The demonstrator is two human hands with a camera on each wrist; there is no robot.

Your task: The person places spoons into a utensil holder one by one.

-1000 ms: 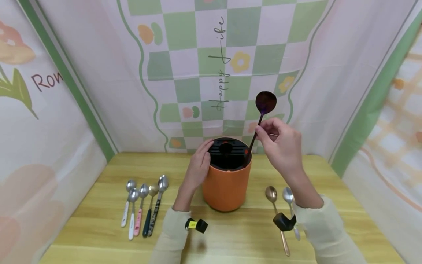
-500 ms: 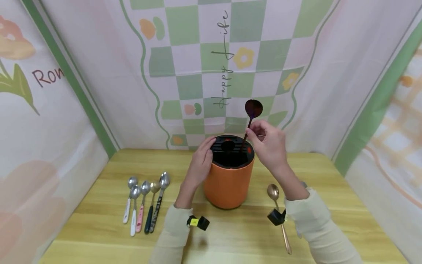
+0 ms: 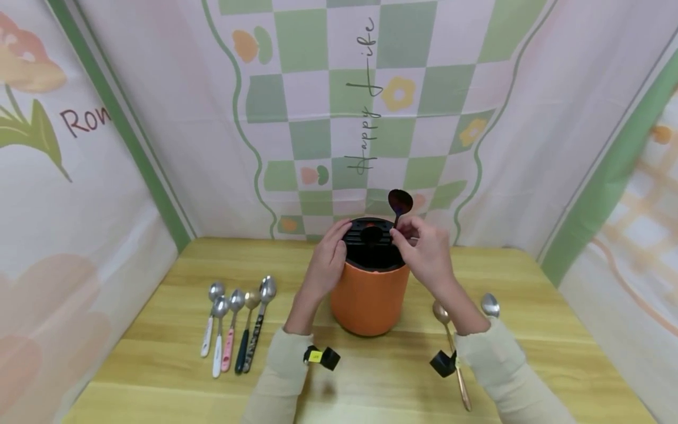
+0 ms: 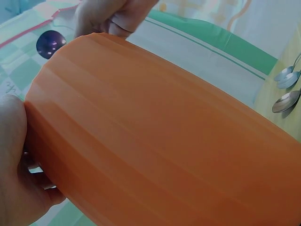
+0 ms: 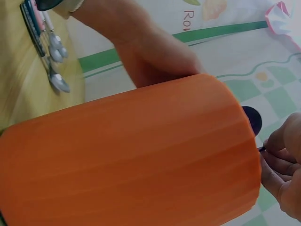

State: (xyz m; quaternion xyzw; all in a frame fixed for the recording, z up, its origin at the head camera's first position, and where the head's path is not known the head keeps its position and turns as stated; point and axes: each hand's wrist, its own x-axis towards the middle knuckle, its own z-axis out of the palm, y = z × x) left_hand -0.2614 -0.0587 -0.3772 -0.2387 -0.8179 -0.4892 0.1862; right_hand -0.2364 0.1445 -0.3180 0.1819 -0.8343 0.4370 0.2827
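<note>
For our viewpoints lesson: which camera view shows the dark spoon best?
The head view: the dark spoon shows its whole bowl and some handle in the right hand. Left wrist: bowl only; right wrist: bowl partly behind the orange container, plus a bit of handle.

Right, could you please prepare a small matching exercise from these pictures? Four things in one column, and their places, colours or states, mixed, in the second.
1. Holder
2. Dark spoon
3. Left hand
4. Pink-handled spoon

A. Lying on the table
B. Pinched by the right hand
C. Orange outside, black inside
D. Touching the holder's side

Pairs: 1-C, 2-B, 3-D, 4-A
</note>
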